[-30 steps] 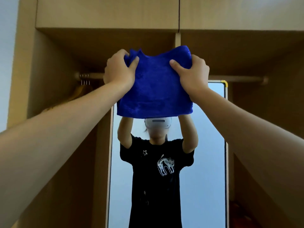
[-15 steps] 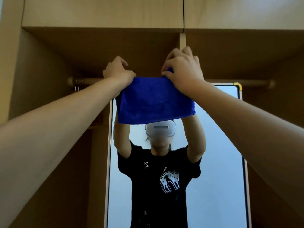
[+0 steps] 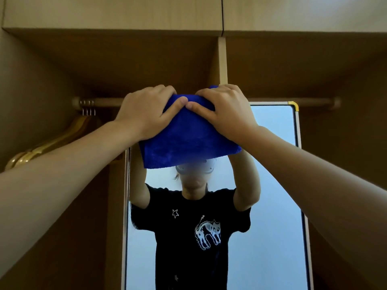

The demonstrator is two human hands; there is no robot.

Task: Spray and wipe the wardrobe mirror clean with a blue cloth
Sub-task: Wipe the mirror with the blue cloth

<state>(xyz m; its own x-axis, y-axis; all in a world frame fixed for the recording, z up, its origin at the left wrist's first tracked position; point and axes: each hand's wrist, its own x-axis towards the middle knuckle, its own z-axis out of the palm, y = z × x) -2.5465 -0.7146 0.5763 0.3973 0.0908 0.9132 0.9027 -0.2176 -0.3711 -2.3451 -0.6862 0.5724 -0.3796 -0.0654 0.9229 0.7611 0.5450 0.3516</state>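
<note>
A folded blue cloth (image 3: 184, 141) is held up in front of the top of the wardrobe mirror (image 3: 274, 164). My left hand (image 3: 144, 114) grips its upper left part and my right hand (image 3: 226, 111) grips its upper right part. The two thumbs almost touch on the cloth's top fold. The cloth's lower edge hangs free and hides the mirror's upper left corner. In the mirror I see the reflection of a person in a black T-shirt with both arms raised. No spray bottle is in view.
The mirror stands inside an open wooden wardrobe (image 3: 104, 59). A hanging rail (image 3: 100, 102) runs behind the hands, with several wooden hangers (image 3: 48, 143) at the left. A vertical divider (image 3: 222, 59) rises above the mirror.
The cloth has been folded smaller. My hands have come together at its top, and the view has moved closer to the mirror.
</note>
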